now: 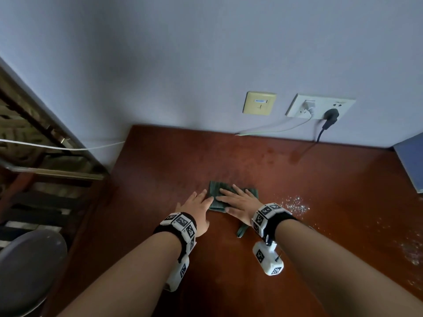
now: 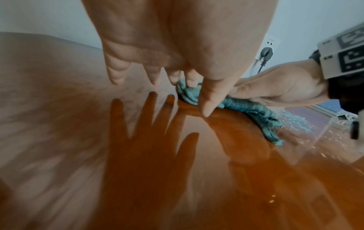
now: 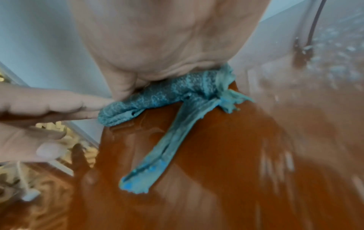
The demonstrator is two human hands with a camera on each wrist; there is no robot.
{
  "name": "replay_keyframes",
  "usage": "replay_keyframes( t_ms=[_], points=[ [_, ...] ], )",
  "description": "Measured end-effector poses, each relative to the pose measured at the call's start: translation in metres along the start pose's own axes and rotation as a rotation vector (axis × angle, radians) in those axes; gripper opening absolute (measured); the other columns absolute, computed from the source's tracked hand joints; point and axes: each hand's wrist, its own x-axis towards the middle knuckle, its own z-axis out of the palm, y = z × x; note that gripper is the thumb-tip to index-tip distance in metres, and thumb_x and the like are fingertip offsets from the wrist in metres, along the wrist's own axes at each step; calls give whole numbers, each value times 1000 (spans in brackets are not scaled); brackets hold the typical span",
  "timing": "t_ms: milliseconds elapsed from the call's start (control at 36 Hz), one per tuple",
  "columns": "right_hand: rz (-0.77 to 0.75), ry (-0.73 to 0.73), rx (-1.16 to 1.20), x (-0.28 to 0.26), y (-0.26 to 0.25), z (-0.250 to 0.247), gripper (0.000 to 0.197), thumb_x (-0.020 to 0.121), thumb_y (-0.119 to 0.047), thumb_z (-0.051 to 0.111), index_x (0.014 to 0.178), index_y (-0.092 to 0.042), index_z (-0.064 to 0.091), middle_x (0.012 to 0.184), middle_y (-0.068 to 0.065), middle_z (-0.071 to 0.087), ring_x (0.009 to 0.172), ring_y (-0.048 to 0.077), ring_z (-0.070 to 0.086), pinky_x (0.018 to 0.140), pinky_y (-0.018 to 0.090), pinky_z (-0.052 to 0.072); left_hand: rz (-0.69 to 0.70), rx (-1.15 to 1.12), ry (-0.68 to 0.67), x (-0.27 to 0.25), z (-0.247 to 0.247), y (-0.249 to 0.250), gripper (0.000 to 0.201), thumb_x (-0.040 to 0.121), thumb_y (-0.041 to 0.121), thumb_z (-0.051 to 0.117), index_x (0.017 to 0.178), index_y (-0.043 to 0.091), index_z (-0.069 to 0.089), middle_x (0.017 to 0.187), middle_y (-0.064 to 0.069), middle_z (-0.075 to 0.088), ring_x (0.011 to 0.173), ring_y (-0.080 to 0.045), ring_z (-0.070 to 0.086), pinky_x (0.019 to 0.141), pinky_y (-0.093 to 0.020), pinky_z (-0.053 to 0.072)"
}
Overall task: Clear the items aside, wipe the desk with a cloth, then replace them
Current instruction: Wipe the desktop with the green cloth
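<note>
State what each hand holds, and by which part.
Neither grips anything. The right hand presses flat on the folded green cloth; the left hand's straight fingertips touch its left edge.

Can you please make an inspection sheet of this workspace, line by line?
Surface: brown desk, glossy, with white specks right of the cloth.
Job's things: green cloth lies folded on the desk; one strip trails toward the person.
Clutter: blue board at the right edge.
Grips: right hand presses flat on the cloth; left hand flat, fingertips at the cloth's left edge.
Cables: black plug and white plug in the wall socket.
Surroundings: grey stool, pale wall.
</note>
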Motion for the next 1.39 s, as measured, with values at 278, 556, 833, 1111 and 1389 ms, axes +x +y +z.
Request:
replay_keyframes(
  t_ms=[278,556,833,1111,1389],
  points=[
    [209,80,-2,44,91,-60,59,100,-44,35,149,-45,3,158,-20,-9,146,20,-15,116,47,-2,0,-60,31,65,-44,38,83,98,30,56,157,38,-2,165,10,-13,153,-19,-6,120,-59,13],
    [195,396,393,50,162,-102,44,95,-4,48,135,-24,53,144,2,46,138,18,36,102,9,15,7,-31,27,106,-67,60,83,97,31,57,158,35,-1,165,12,-16,152,-16,-11,119,-62,10],
    [284,516,251,43,171,-133,48,88,-13,62,134,-24,54,143,0,48,136,23,37,111,25,22,0,-17,24,122,-75,67,80,98,29,55,158,35,2,165,12,-15,152,-17,-11,120,-61,10],
    [177,591,131,41,181,-115,29,86,-18,66,115,-18,68,115,5,58,108,25,53,97,26,36,7,-26,28,123,-68,67,75,99,31,52,158,35,5,165,14,-14,152,-17,-12,119,-61,10],
    [38,551,58,34,171,-102,41,87,-19,64,128,-17,59,129,7,53,118,30,47,103,37,35,-4,-28,42,121,-64,68,73,100,31,50,158,35,6,165,13,-13,152,-17,-12,120,-60,10]
  ],
)
